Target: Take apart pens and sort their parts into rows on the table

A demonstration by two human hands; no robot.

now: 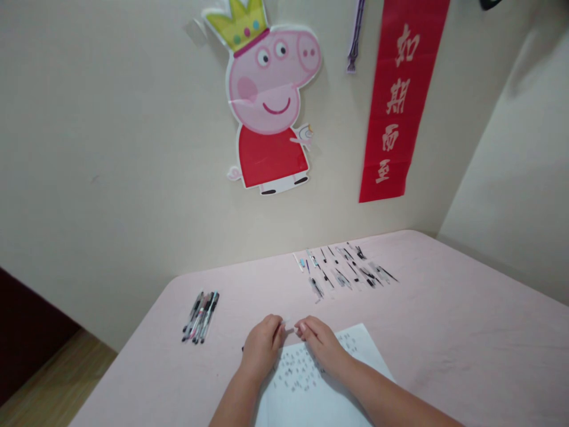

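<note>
Two hands (263,345) (326,347), red banner (399,98): “如期而至”

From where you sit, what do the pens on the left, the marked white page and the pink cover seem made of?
The pens: probably smooth plastic, judging by their straight, pale, slightly shiny look. The page: likely matte paper, flat with dark marks. The cover: perhaps matte fabric, given faint creases; vinyl is possible.
</note>
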